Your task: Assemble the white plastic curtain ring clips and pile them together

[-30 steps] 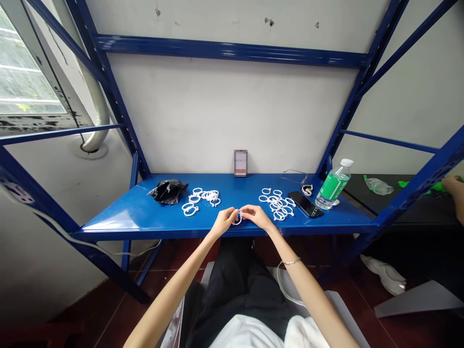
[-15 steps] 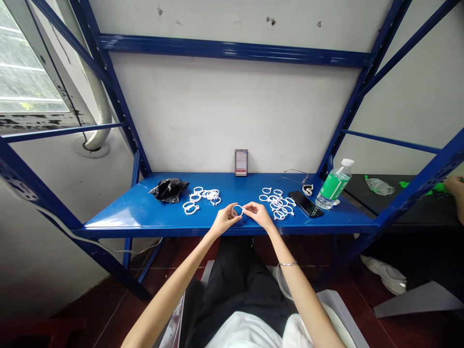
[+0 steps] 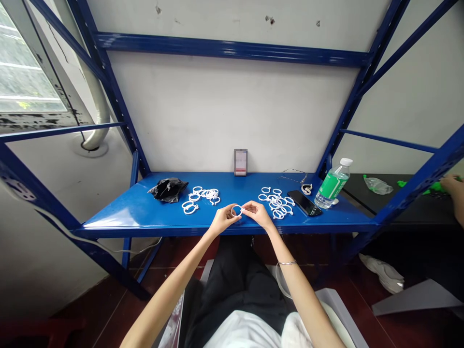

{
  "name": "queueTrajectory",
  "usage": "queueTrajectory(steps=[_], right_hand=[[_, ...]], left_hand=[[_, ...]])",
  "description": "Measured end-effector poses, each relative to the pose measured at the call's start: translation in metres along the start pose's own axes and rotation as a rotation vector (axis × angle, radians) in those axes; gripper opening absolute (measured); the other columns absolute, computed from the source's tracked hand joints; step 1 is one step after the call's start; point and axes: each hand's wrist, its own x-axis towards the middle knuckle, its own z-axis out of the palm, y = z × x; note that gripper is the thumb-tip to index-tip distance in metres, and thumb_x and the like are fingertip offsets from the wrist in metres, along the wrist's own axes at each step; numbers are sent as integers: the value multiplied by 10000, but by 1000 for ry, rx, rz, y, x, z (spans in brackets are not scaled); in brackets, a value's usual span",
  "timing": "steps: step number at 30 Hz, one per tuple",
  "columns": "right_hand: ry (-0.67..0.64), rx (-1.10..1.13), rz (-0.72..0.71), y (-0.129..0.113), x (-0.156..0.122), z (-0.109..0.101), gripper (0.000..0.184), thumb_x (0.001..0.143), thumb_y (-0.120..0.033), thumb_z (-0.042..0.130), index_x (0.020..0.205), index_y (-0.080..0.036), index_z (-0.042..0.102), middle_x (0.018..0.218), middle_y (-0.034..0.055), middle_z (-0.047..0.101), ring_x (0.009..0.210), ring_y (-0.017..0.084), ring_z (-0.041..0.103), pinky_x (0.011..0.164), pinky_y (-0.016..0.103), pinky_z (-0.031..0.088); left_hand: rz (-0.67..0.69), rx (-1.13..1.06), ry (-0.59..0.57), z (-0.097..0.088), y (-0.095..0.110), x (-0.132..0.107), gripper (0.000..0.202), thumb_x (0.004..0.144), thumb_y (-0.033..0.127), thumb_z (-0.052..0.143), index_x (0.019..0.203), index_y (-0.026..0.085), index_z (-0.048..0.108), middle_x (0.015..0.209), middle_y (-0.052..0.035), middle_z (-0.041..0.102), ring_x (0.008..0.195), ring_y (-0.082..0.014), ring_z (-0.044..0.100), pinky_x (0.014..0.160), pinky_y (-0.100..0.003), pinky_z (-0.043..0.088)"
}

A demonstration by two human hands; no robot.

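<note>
Two-handed grip [image 3: 255, 213] at blue table [image 3: 239, 187], white wall [image 3: 232, 106] behind

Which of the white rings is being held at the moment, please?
The ring between the left hand and right hand; fingers of both grip it, while the left group and right group lie untouched on the table.

The single view looks from the person's head, above the lap [image 3: 235, 280], out toward twelve o'clock and tilted down. It is near enough that the forearms [image 3: 168, 290] run in from seven and five o'clock, yet wide enough to take in the hands [image 3: 222, 220] just below centre, the full width of the table [image 3: 242, 188], and a window [image 3: 29, 67] at ten o'clock.
</note>
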Motion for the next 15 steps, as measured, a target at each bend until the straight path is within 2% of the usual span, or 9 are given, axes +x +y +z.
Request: queueTrajectory(steps=[5, 15], right_hand=[[34, 14, -15, 1, -1, -1, 262, 747, -436, 715, 830, -194, 655, 851, 39, 688, 835, 212, 659, 800, 351, 524], [53, -14, -5, 2, -2, 0, 288, 739, -473, 703, 765, -199, 619, 804, 35, 672, 783, 212, 642, 745, 348, 519]], left_hand=[[13, -19, 17, 1, 1, 0, 572, 740, 516, 656, 1169, 153, 545, 726, -7, 612, 570, -127, 568, 526, -230, 476], [40, 8, 45, 1, 8, -3, 466, 710, 529, 686, 971, 164, 561, 640, 21, 580, 531, -111, 538, 497, -209, 432]])
